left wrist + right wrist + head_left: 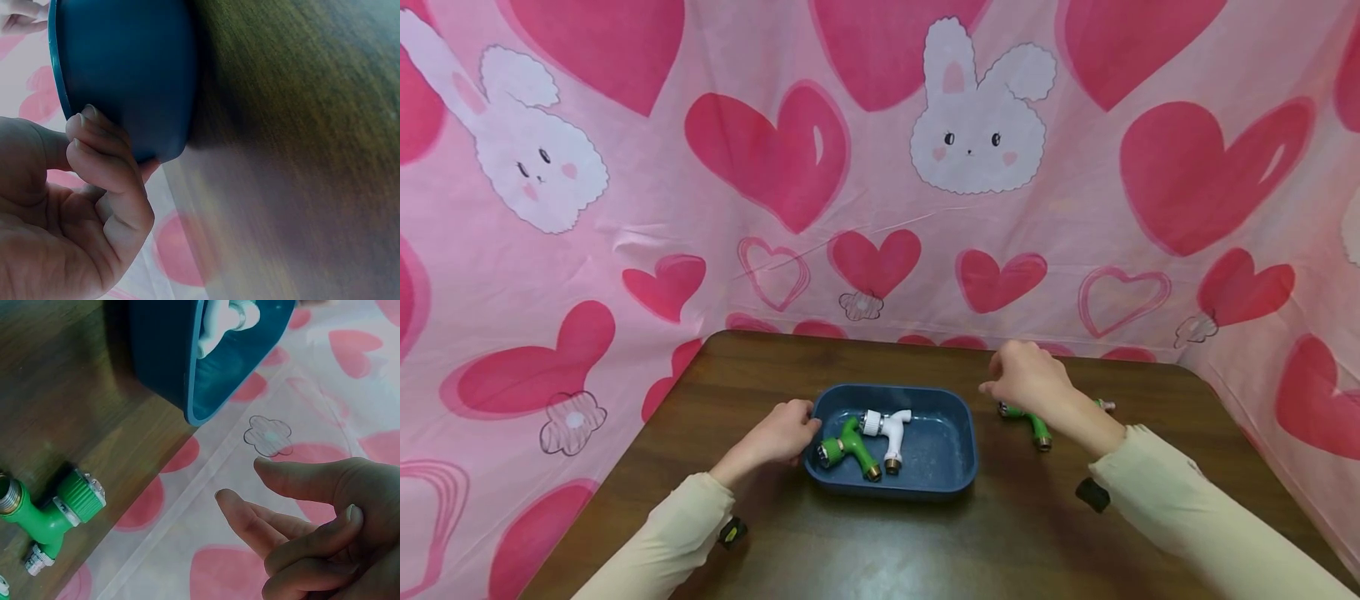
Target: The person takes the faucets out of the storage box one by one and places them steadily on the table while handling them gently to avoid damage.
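Blue bin (936,454) sits on the table (850,546) in my head view, a green tap (855,447) and a white tap (892,432) lying inside; my left hand (781,432) grips its left end, while my right hand (1030,377) is raised near a second green tap (1040,428). My left wrist view shows curled fingers against the bin's wall. On the right wrist, I see thumb and forefinger modestly apart, holding nothing.

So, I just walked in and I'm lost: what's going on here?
A person's left hand holds the left edge of a blue tub, in which a green tap and a white tap lie. The right hand is empty, over the table to the tub's right, close to another green tap lying there.
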{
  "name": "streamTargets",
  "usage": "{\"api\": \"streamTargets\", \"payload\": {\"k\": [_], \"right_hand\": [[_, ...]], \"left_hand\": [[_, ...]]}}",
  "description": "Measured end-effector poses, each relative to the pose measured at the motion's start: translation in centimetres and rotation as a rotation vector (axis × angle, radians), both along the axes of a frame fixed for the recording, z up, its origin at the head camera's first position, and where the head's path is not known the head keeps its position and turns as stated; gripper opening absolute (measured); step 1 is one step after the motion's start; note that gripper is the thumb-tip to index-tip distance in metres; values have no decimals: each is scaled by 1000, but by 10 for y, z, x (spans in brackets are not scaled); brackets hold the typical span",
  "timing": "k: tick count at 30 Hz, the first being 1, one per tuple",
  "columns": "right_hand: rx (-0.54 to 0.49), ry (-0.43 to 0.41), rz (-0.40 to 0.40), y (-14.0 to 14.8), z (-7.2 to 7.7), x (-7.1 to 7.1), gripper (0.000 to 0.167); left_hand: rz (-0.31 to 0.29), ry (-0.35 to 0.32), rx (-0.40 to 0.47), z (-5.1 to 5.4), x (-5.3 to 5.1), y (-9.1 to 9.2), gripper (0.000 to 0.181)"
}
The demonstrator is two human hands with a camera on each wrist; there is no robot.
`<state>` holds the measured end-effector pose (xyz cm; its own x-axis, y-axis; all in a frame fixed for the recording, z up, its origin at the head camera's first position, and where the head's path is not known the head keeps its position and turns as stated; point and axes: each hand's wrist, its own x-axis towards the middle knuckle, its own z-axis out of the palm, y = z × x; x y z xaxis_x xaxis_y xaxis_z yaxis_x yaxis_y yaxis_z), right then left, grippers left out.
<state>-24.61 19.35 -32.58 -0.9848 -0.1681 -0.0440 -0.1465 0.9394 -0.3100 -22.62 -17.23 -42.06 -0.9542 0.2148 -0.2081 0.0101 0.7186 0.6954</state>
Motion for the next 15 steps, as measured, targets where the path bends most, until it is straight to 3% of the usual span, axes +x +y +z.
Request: {"api": "streamTargets", "payload": {"k": [15], "right_hand": [[-6,15,6,-14,0,2,39]], "left_hand": [[-9,16,-1,2,1,1,16]]}}
